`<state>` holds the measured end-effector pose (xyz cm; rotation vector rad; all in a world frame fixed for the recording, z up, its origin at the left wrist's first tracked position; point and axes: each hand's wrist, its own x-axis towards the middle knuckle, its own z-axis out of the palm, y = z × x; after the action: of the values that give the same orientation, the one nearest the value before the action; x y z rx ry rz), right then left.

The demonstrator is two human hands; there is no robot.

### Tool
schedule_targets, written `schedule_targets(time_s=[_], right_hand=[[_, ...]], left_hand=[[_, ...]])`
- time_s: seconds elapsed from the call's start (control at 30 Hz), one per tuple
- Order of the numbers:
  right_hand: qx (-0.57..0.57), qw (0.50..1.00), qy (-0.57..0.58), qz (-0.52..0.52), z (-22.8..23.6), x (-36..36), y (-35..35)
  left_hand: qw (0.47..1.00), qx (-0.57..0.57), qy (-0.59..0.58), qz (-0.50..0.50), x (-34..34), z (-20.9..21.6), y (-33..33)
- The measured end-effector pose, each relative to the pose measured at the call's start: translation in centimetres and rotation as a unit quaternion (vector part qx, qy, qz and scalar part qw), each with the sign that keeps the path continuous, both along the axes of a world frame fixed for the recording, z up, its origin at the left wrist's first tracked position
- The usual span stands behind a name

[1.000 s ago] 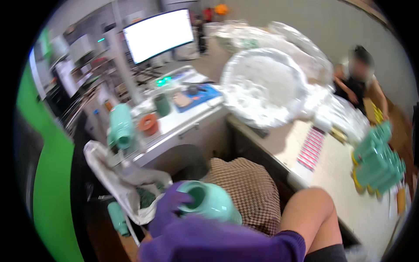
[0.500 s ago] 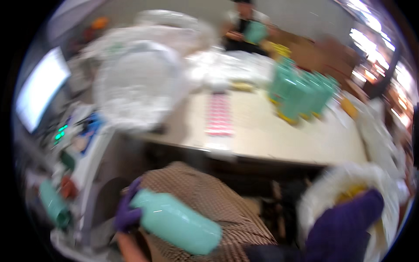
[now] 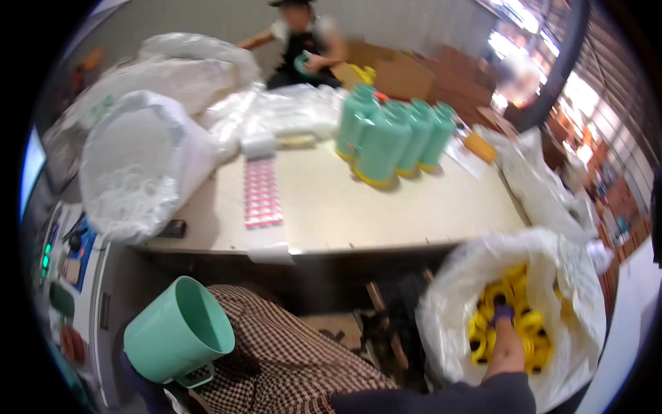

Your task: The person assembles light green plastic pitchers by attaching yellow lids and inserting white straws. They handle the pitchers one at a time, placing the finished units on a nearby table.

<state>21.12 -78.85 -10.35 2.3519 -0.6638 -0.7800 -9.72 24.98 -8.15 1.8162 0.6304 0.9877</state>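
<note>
At lower left of the frame, the left hand (image 3: 138, 383) grips a green jug (image 3: 160, 338), probably light, stiff, slick plastic best held by wall or handle (image 3: 210, 374), while lower right, the right hand (image 3: 503, 314) reaches among yellow rings (image 3: 528, 321), grip impossible to tell.

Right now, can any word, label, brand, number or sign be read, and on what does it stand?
None can be read well enough to quote.
Pink-and-white label strip on the table: too small and blurred.
Green-lit display, far left: too small to read.
Large white sack, upper left: blurred green marks.
Cardboard piece below the table: dark marks, unreadable.
Teal jug in the left hand: no print shows.
</note>
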Motion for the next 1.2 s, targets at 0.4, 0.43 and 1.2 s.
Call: schedule_targets(time_s=[0.4, 0.43, 1.2], right_hand=[[0.045, 0.995, 0.028, 0.08, -5.7, -1.7, 6.5], [0.052, 0.994, 0.034, 0.086, -5.3, -1.3, 7.4], [0.432, 0.783, -0.231, 0.383, 28.0, 12.4, 34.3]], left_hand=[[0.989, -0.091, -0.098, -0.069, 3.5, 4.1, -12.8], [0.963, -0.183, -0.172, -0.102, 4.0, 3.4, -12.3], [0.985, -0.109, -0.129, 0.014, 2.1, 3.9, -14.2]])
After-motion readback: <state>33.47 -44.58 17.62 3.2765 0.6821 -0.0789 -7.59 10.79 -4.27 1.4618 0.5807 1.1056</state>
